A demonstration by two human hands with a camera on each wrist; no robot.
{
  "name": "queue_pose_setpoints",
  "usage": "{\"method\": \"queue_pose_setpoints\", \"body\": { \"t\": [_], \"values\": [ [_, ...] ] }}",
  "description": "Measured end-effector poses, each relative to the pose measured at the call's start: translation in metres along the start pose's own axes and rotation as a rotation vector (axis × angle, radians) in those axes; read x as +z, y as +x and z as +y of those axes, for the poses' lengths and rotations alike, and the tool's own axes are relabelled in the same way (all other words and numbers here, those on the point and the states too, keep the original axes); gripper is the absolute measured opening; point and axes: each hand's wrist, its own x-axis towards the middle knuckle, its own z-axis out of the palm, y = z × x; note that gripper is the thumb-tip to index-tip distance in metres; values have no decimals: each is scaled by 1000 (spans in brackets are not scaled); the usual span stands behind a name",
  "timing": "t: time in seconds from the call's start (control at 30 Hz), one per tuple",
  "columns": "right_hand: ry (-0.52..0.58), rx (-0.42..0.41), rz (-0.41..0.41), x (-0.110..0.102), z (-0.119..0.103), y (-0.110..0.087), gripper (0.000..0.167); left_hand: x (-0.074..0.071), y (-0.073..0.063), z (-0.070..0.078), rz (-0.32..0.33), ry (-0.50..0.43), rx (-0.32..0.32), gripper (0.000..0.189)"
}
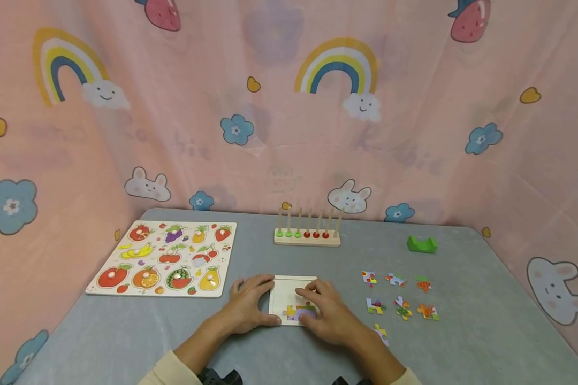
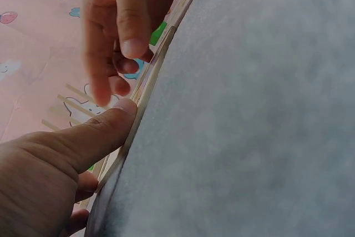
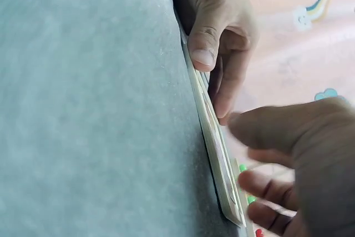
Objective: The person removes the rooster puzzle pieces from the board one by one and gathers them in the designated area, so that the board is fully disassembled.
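Note:
A shallow wooden puzzle tray (image 1: pixel 281 289) lies on the table at the centre of the head view. Joined yellow and purple jigsaw pieces (image 1: pixel 294 312) sit along its lower side. My left hand (image 1: pixel 247 305) holds the tray's left side, thumb at the near corner and fingers toward the far corner. In the left wrist view that thumb (image 2: pixel 111 123) presses on the tray's edge. Over the tray's right part hovers my right hand (image 1: pixel 331 313), its fingers loosely bent and no piece visible between them. It hides part of the joined pieces.
Several loose jigsaw pieces (image 1: pixel 402 308) lie to the right, one partly behind the right forearm. At left is a fruit knob puzzle board (image 1: pixel 159 272). Behind the tray stands a peg rack (image 1: pixel 307 241) with green and red beads; a green block (image 1: pixel 421 244) is at far right.

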Motion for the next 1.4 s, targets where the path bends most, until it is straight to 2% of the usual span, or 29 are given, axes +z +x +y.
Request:
{"method": "queue_pose_setpoints", "body": {
  "t": [0.17, 0.33, 0.57, 0.8, 1.07, 1.3, 1.4],
  "values": [
    [-72, 0, -33, 2, 0, 1, 26, 0, 0, -1, -4, -3, -5, 82],
    [-71, 0, -11, 4, 0, 1, 17, 0, 0, -3, 2, -13, 1, 82],
    [-45, -18, 73, 7, 1, 0, 21, 0, 0, -2, 2, -8, 4, 82],
    [-55, -49, 117, 10, 3, 0, 20, -1, 0, 0, -1, -4, -2, 82],
    [-78, -74, 81, 8, 2, -1, 22, -2, 0, 1, -8, -3, -3, 81],
    [-77, -134, 91, 8, 1, -2, 28, -1, 0, 0, -7, -5, 0, 82],
    [-63, -130, 79, 8, 0, -2, 28, -1, 0, 0, -5, -4, 0, 82]
  ]
}}
